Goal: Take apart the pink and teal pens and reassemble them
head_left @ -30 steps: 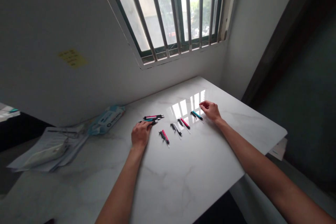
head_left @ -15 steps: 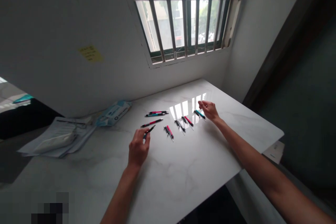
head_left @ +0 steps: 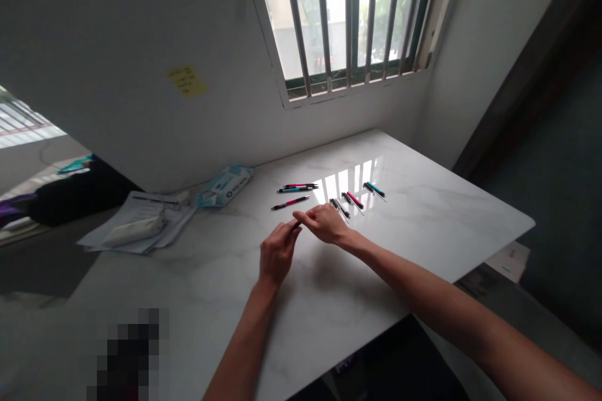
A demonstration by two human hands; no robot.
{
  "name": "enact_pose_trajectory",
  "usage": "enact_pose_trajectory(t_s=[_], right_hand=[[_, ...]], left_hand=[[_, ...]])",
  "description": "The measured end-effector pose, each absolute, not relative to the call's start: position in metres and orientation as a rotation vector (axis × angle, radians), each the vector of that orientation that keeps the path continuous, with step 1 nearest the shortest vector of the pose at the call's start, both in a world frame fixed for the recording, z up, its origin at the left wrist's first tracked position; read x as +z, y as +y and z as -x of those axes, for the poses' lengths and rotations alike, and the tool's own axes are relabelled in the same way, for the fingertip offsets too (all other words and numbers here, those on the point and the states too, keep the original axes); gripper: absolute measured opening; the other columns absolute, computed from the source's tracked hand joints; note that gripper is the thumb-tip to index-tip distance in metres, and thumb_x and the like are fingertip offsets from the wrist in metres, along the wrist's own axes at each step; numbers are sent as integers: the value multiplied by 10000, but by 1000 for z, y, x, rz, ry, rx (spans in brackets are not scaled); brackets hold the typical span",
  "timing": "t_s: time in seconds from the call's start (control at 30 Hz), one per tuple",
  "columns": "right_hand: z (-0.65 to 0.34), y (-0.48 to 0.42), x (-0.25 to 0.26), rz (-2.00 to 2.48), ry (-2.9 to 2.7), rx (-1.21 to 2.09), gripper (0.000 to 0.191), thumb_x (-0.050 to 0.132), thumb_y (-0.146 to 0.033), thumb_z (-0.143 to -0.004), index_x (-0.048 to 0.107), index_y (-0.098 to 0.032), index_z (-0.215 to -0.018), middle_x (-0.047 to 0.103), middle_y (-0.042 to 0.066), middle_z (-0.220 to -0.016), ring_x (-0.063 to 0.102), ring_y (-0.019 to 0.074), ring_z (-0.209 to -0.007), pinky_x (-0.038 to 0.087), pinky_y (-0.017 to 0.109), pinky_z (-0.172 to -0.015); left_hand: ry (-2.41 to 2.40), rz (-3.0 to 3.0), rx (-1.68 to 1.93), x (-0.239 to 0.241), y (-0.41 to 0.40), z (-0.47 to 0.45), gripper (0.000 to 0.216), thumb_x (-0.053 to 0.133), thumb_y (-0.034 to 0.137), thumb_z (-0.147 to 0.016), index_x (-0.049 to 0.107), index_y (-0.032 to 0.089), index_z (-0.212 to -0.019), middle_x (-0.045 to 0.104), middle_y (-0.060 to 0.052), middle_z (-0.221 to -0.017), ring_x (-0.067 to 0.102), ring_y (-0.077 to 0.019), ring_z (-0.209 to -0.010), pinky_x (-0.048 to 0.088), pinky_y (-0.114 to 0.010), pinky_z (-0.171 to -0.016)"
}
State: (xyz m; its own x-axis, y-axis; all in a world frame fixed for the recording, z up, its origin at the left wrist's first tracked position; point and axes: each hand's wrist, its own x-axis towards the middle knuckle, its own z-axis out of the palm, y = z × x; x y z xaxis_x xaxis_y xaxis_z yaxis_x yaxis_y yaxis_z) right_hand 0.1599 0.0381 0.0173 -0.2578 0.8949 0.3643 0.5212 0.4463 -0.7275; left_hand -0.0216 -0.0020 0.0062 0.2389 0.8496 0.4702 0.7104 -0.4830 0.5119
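My left hand (head_left: 276,254) is closed around a dark pen (head_left: 295,226) just above the table. My right hand (head_left: 325,223) meets the pen's far end, thumb and fingers pinched on it. Past my hands lie a red-and-black pen (head_left: 290,203) and a teal-and-black pen (head_left: 298,190), with another red pen against the teal one. To the right are pens in separate parts: a black set (head_left: 340,208), a red barrel (head_left: 355,200) with a black piece and thin refill, and a teal barrel (head_left: 375,188) with similar parts. My right hand hides the table behind it.
The white marbled table (head_left: 423,225) stands against a wall with a barred window (head_left: 348,25). At the left are a blue-and-white wipes pack (head_left: 226,187) and papers (head_left: 141,225) with a white packet on top. A yellow note (head_left: 187,81) sticks to the wall.
My right hand has come left from the teal parts to the pen in my left hand. It now covers the nearest red pen parts. The view has shifted slightly.
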Motion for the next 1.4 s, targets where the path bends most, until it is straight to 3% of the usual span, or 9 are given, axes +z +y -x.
enact_pose_trajectory(t_s=[0.17, 0.27, 0.37, 0.67, 0.97, 1.2, 1.4], right_hand=[[-169, 37, 10, 1057, -1792, 717, 599, 484, -575, -1011, 360, -204, -557, 307, -50, -550, 297, 102, -541, 227, 282, -561], [-173, 39, 9, 1020, -1801, 746, 546, 513, -550, -997, 356, -212, -598, 324, -57, -572, 323, 106, -566, 255, 270, -568], [-175, 40, 8, 979, -1822, 773, 476, 514, -528, -1005, 403, -216, -663, 383, -61, -604, 362, 112, -582, 278, 266, -579], [-170, 36, 1, 847, -1744, 909, 229, 572, -422, -991, 619, -208, -925, 666, 5, -845, 613, 160, -770, 455, 267, -689], [-165, 40, -12, 808, -1565, 1072, 272, 734, -451, -894, 775, -191, -958, 782, 65, -931, 721, 195, -875, 553, 312, -801], [-167, 45, -2, 612, -1401, 1259, 335, 846, -472, -765, 759, -197, -936, 764, 38, -903, 713, 180, -827, 590, 339, -832], [-235, 35, 10, 810, -1325, 936, 287, 784, -420, -827, 701, -208, -1001, 751, 41, -958, 716, 185, -900, 594, 341, -862]], left_hand=[[1425, -2220, 1020, -1, -4, 10, 394, 468, 460, -1050, 705, 253, -1287, 769, -83, -1183, 714, -262, -1080, 515, -334, -947], [1468, -2128, 970, -3, -6, 4, 398, 446, 475, -1048, 685, 253, -1278, 779, -48, -937, 721, -225, -820, 504, -297, -770], [1496, -2043, 1007, -3, -7, 2, 380, 440, 496, -1043, 644, 242, -1238, 654, 30, -687, 589, -159, -568, 404, -251, -610], [1453, -1960, 1093, -7, -3, 12, 403, 410, 521, -1045, 672, 226, -1128, 567, 46, -642, 547, -143, -579, 408, -246, -636], [1425, -1963, 1134, -8, -4, 17, 441, 459, 519, -1025, 749, 204, -1129, 681, -19, -794, 593, -156, -686, 453, -240, -654], [1265, -1736, 1134, -9, -4, 12, 506, 508, 609, -993, 740, 173, -1103, 484, 41, -604, 444, -113, -517, 356, -226, -507], [1089, -1426, 1148, -6, 1, 3, 579, 652, 646, -891, 730, 124, -1128, 421, 58, -593, 352, -80, -487, 249, -206, -452]])
